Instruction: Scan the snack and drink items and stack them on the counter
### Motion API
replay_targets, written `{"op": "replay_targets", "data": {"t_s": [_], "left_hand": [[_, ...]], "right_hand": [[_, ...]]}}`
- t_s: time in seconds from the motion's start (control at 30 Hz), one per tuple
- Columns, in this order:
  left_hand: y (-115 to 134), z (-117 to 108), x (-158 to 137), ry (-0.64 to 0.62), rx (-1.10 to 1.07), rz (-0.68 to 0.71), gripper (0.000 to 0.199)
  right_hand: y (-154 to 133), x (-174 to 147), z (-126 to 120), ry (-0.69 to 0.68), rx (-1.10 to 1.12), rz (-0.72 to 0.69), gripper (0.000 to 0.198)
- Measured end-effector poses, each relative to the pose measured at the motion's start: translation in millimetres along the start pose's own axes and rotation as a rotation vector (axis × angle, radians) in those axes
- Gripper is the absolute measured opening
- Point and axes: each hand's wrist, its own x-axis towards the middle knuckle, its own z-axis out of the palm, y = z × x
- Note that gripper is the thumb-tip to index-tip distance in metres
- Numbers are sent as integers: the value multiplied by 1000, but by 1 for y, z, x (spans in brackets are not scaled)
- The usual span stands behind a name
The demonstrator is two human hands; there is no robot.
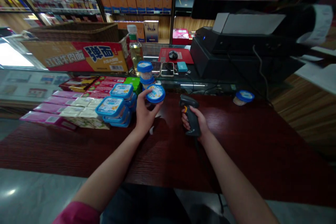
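Note:
My left hand (145,112) grips a small round tub (155,93) with a blue-rimmed printed lid, its top tilted toward me. Just behind it rises a stack of similar round tubs (145,70). In my right hand (200,120) is a black barcode scanner (193,117), held by its handle, with a finger by the yellow trigger. The scanner's head points left toward the held tub, with a gap between them. Left of my left hand are stacked rectangular tubs (111,106) with blue lids. One more round tub (243,97) sits apart on the right of the dark wooden counter (168,161).
Pink and white packets (84,112) lie in rows at the left. Behind them stand a noodle carton (91,56), a wicker basket (76,31) and a bottle (135,50). A phone (167,69), a mouse (173,55) and black till equipment (236,56) occupy the back.

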Motion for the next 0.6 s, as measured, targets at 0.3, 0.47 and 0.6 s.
{"op": "replay_targets", "data": {"t_s": [0.3, 0.47, 0.6], "left_hand": [[-34, -17, 19, 79, 405, 121, 45], [-36, -10, 18, 72, 482, 114, 44], [-33, -3, 17, 100, 481, 88, 44]], "right_hand": [[1, 3, 4, -19, -32, 32, 29], [0, 1, 6, -28, -36, 25, 28], [-1, 1, 6, -22, -31, 39, 26]]}}
